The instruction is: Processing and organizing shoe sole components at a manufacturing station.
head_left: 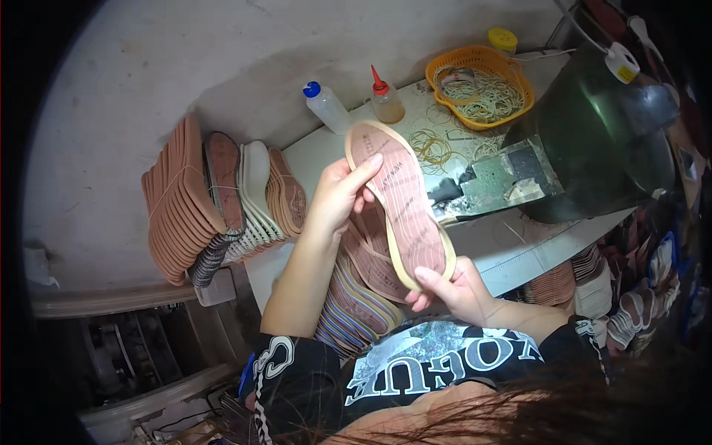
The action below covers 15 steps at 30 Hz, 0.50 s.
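A shoe insole [406, 200] with a pinkish, printed face and a pale yellow edge is held up at a slant between my two hands. My left hand [345, 185] pinches its upper left side, thumb on the printed face. At its lower end, my right hand [454, 285] grips the rim, thumb on top and fingers curled beneath. Just below the held piece lies a stack of insoles with striped, multicoloured edges [352, 300], close to my body. Part of that stack is hidden behind the held insole and my hands.
Banded insole stacks [178, 204] stand left on the white table [512, 256]. Behind are a blue-capped bottle [326, 110], a red-nozzled bottle [387, 105] and an orange-yellow basket [482, 122] of rubber bands. A dark green machine [601, 141] stands right, with more insole stacks [552, 285] below.
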Each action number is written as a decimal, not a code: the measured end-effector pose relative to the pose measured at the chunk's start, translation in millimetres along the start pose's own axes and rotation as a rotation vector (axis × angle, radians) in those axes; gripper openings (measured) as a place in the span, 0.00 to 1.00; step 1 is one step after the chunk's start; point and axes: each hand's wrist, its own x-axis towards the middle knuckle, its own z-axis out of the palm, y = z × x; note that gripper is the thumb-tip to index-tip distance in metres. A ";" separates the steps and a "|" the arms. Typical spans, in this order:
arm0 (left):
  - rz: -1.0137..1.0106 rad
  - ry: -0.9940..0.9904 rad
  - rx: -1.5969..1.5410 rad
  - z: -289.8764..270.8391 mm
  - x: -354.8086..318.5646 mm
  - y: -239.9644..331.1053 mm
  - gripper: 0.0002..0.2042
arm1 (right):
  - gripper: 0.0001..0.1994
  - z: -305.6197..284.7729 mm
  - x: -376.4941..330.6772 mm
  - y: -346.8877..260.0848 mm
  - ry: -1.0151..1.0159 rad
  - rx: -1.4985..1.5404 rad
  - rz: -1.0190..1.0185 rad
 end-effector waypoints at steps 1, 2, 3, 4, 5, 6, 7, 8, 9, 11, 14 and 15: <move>-0.006 0.000 -0.004 6.5 -5.6 0.9 0.13 | 0.13 -0.3 0.9 1.0 -0.045 -0.071 0.017; 0.114 0.090 -0.179 18.9 -15.0 0.0 0.12 | 0.12 1.1 -0.2 0.2 -0.108 -0.042 0.012; 0.232 0.176 -0.354 25.3 -23.8 -4.9 0.12 | 0.10 -0.2 1.0 0.4 -0.163 0.002 0.034; 0.200 0.075 -0.386 14.5 -37.1 -12.4 0.14 | 0.09 0.3 2.5 1.6 -0.209 -0.012 -0.030; 0.215 0.020 -0.431 16.0 -48.4 -14.9 0.14 | 0.08 0.8 4.6 3.0 -0.254 -0.025 -0.094; 0.216 0.008 -0.435 21.8 -60.0 -12.3 0.15 | 0.08 1.6 5.1 5.3 -0.259 -0.022 -0.086; 0.217 -0.004 -0.439 27.6 -69.4 -11.0 0.15 | 0.08 2.4 5.4 7.3 -0.131 -0.156 -0.222; 0.213 0.002 -0.441 30.9 -75.4 -16.0 0.15 | 0.09 2.7 5.2 7.8 -0.002 -0.290 -0.359; 0.249 0.037 -0.385 32.1 -81.9 -21.4 0.15 | 0.13 4.5 3.3 -4.5 0.073 -0.270 -0.385; 0.287 0.081 -0.326 37.6 -95.9 -30.5 0.15 | 0.15 2.6 -1.4 -5.1 0.149 -0.355 -0.465; 0.302 0.185 -0.379 52.0 -111.6 -40.1 0.14 | 0.06 -2.6 -5.7 -10.6 0.229 -0.735 -0.781; 0.302 0.183 -0.377 55.5 -117.5 -46.7 0.14 | 0.04 -4.9 -7.7 -8.6 0.233 -0.910 -0.923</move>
